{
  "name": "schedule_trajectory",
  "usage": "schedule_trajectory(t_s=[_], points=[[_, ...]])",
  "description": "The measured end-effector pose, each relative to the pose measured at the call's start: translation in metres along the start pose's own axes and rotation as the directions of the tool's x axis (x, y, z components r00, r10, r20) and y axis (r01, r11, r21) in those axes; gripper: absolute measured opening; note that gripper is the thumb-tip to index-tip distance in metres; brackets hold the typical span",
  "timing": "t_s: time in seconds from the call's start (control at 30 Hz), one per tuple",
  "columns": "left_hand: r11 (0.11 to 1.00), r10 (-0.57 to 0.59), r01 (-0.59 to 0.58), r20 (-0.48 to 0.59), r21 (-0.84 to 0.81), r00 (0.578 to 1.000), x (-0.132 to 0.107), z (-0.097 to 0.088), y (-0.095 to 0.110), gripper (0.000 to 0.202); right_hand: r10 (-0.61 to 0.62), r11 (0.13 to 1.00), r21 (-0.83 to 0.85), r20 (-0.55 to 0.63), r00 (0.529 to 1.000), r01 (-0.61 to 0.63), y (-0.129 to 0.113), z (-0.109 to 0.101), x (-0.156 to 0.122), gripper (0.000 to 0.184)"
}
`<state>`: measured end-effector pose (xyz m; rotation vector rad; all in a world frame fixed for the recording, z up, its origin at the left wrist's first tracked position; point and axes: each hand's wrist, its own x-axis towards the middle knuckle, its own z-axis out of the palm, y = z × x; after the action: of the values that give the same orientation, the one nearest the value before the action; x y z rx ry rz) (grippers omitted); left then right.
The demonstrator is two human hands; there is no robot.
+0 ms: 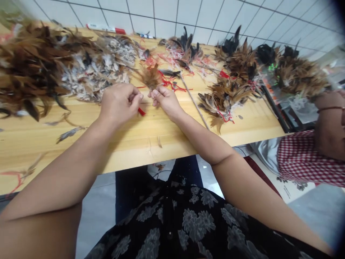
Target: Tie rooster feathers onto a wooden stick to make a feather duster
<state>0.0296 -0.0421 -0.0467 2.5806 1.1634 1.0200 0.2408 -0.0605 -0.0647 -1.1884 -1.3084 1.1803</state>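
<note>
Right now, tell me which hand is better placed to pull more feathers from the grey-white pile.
Probably the left hand: the grey-white pile lies just beyond it. The right hand pinches the small brown feather bunch, so it is occupied.

On the counter [167,136], the feather heap [35,64] lies far left, the downy pile [99,72] just right of it. Both hands meet mid-counter, a small feather tuft [151,76] just behind them. Tied feather bundles [229,93] lie right; a marker [105,28] rests at the back edge.

left hand [118,102] pinches red string [141,112] | right hand [165,100] pinches feather tuft [151,76], seemingly | wooden table [167,133]
</note>
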Motion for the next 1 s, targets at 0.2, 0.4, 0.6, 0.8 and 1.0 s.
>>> schedule_trajectory(t_s=[0.2,0.4,0.6,0.8,1.0], points=[[0.997,0.077,-0.078,0.046,0.020,0.996,-0.002,-0.003,0.011,0.039,-0.054,0.940,-0.340,-0.125,0.991,0.008,0.000,-0.014,0.009,0.036],[0.989,0.147,-0.145,0.055,-0.031,0.988,-0.001,0.005,0.018,0.034,-0.044,0.603,-0.795,-0.114,0.993,-0.064,-0.021,-0.024,-0.004,0.034],[0.987,0.157,-0.148,0.192,-0.062,0.969,-0.001,0.001,0.042,0.038,0.018,0.213,-0.977,0.032,0.999,0.027,-0.052,-0.007,-0.027,0.046],[0.993,0.115,-0.111,0.143,-0.042,0.983,0.009,-0.019,0.032,0.041,0.066,0.173,-0.942,0.301,0.951,0.286,-0.062,-0.004,-0.034,0.043],[0.991,-0.017,0.031,0.104,-0.131,0.994,0.018,-0.023,-0.011,0.029,-0.122,0.564,-0.678,0.495,0.860,0.471,-0.045,-0.006,-0.037,0.023]])
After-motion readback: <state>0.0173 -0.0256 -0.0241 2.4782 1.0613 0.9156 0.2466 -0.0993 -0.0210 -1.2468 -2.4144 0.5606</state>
